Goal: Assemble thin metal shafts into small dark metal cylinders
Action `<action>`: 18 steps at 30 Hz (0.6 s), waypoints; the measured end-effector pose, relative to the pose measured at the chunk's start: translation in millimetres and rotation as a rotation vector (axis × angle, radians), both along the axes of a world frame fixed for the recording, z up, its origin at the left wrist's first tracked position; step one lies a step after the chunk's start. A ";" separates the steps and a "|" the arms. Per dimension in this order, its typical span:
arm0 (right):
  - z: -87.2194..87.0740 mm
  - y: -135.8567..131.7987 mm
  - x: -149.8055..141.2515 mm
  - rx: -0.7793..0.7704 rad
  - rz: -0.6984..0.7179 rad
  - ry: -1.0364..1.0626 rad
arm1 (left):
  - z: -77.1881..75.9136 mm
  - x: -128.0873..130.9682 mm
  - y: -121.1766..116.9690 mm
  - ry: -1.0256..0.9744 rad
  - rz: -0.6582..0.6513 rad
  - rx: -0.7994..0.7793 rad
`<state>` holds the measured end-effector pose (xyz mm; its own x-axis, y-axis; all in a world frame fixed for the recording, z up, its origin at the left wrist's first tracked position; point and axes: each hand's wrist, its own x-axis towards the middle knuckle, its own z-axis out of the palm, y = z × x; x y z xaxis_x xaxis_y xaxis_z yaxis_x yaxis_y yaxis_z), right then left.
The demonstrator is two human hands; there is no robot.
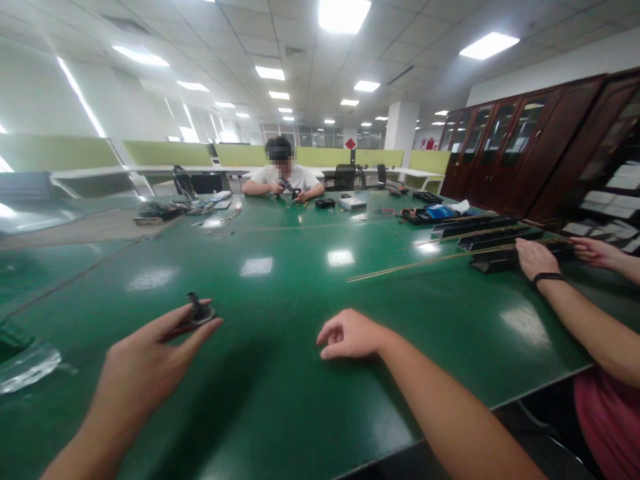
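Observation:
My left hand [145, 357] pinches a small black part [199, 311] with a round base and a short stem between thumb and fingertips, raised a little above the green table [280, 400]. My right hand [350, 333] hovers just over the table at the middle, fingers curled loosely inward, with nothing visible in it.
At the right a co-worker's hands [537, 259] rest on long black trays [500, 257] and thin brass rods [425, 263]. Another person [281, 175] sits at the far side with small boxes and tools. A clear plastic bag [27, 367] lies at the left edge. Wooden cabinets [525, 153] line the right wall.

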<state>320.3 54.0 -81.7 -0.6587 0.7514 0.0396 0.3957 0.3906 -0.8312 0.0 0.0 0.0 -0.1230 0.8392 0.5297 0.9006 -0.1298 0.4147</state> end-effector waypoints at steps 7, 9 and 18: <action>-1.3 3.2 -0.7 0.040 -0.195 0.161 | -42.8 105.6 43.0 -0.233 -0.551 -0.136; -2.8 4.1 0.1 0.084 -0.194 0.187 | -61.3 114.3 41.9 -0.249 -0.599 -0.157; -1.1 -9.1 -4.8 0.112 -0.048 0.156 | -71.1 103.3 19.5 -0.170 -0.753 -0.119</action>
